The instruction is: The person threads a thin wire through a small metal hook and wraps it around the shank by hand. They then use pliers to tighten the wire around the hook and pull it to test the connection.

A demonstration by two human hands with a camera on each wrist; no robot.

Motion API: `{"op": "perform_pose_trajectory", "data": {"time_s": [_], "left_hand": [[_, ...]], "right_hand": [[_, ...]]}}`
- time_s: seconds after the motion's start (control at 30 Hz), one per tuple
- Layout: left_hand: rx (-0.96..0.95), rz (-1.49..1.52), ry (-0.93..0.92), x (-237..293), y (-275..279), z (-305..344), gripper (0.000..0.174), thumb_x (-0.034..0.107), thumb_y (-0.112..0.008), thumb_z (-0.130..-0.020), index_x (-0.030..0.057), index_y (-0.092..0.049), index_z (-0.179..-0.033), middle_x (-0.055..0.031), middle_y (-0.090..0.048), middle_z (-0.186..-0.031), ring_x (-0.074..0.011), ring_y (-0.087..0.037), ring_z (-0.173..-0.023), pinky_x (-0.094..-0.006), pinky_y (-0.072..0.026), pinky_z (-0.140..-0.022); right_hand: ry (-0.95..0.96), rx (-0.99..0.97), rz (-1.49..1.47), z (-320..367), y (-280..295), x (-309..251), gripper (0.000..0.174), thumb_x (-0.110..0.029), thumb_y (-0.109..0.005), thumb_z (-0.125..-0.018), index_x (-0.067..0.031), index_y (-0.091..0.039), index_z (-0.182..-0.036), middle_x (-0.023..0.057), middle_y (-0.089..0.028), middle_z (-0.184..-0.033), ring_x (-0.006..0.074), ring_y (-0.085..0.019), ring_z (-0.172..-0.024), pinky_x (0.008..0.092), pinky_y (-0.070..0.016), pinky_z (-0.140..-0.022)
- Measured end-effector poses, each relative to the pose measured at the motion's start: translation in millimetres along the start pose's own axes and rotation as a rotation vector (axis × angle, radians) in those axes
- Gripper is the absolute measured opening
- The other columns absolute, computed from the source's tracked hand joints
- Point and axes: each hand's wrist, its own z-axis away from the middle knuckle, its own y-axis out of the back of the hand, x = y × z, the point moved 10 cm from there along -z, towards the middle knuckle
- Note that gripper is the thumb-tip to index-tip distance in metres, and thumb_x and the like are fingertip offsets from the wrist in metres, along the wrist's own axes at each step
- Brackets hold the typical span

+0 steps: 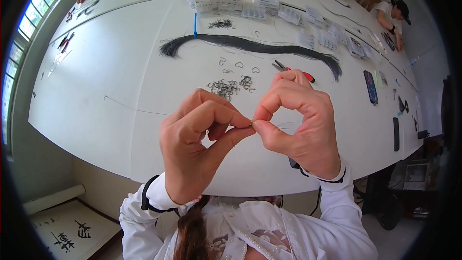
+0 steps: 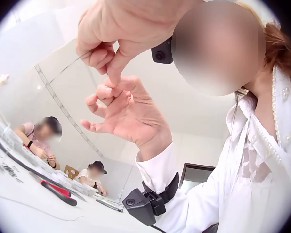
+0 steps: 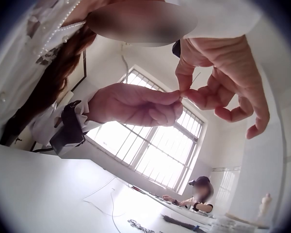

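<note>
We hold a thin wire (image 1: pixel 139 110) at the centre of the head view, above the near part of the white counter (image 1: pixel 96 130). Our left hand (image 1: pixel 195 142) pinches it between thumb and index fingertip, the other fingers bent behind. Our right hand (image 1: pixel 305 123) pinches with thumb and index fingertip too, its tips meeting those of the left; in the left wrist view its other fingers stand bent and apart. The wire runs out toward the left of the frame and ends in a small hook, and a fine loop shows just right of our right fingertips. What exactly lies between the tips is too small to tell.

Beyond our hands, at the centre of the frame, we see a pile of bent wire pieces (image 1: pixel 224 88) and, just above it, a few heart-shaped pieces (image 1: pixel 239 64). Red-handled pliers (image 1: pixel 308 76) lie partly hidden behind our right hand. Farther up stretches a long bundle of dark strands (image 1: pixel 250 44) with a blue tie (image 1: pixel 195 25) round it, below clear plastic cases (image 1: pixel 252 10). A phone (image 1: pixel 370 87) lies at right, and a person in a black cap (image 1: pixel 392 14) sits at upper right.
</note>
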Motion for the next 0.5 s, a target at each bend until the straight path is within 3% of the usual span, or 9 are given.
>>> {"op": "perform_pose_trajectory", "data": {"time_s": [0.3,0.37,0.43,0.5], "left_hand": [[0.01,0.035,0.022,-1.4,2.7,-0.6,0.015,-0.007,-0.074,-0.068,0.0024,-0.063,-0.073,-0.001,-0.056,-0.077,-0.0061,-0.043,-0.057,-0.0214,-0.0357,-0.051],[0.023,0.054,0.044,-1.7,6.6,-1.2,0.015,-0.007,-0.073,-0.068,0.0026,-0.063,-0.073,-0.0008,-0.056,-0.077,-0.0059,-0.043,-0.057,-0.0212,-0.0351,-0.051],[-0.078,-0.012,0.057,-2.7,3.9,-1.0,0.019,-0.015,-0.071,-0.066,-0.0019,-0.059,-0.073,-0.0059,-0.053,-0.084,-0.0096,-0.055,-0.073,-0.0209,-0.0474,-0.062],[-0.083,-0.015,0.063,-3.9,5.3,0.1,0.019,-0.014,-0.071,-0.066,-0.0019,-0.059,-0.073,-0.0058,-0.053,-0.084,-0.0096,-0.055,-0.072,-0.021,-0.0473,-0.062]], "right_hand": [[-0.012,-0.018,-0.029,-0.6,0.5,0.6,0.009,-0.003,-0.07,-0.064,-0.0072,-0.064,-0.068,-0.0015,-0.061,-0.065,0.0196,-0.047,-0.084,0.031,-0.0396,-0.081],[-0.002,-0.005,-0.093,-0.7,0.3,3.0,0.011,-0.002,-0.071,-0.064,-0.0084,-0.063,-0.066,-0.0034,-0.059,-0.063,0.0128,-0.045,-0.066,0.0304,-0.0318,-0.08],[0.005,-0.013,-0.118,-0.8,-0.3,2.4,0.01,-0.002,-0.073,-0.065,-0.0083,-0.064,-0.067,-0.003,-0.06,-0.064,0.0127,-0.046,-0.067,0.0305,-0.0321,-0.08],[0.01,-0.023,-0.142,-0.8,-1.2,1.4,0.01,-0.003,-0.074,-0.065,-0.0082,-0.066,-0.068,-0.0027,-0.061,-0.065,0.0127,-0.047,-0.067,0.0305,-0.0323,-0.08]]}}
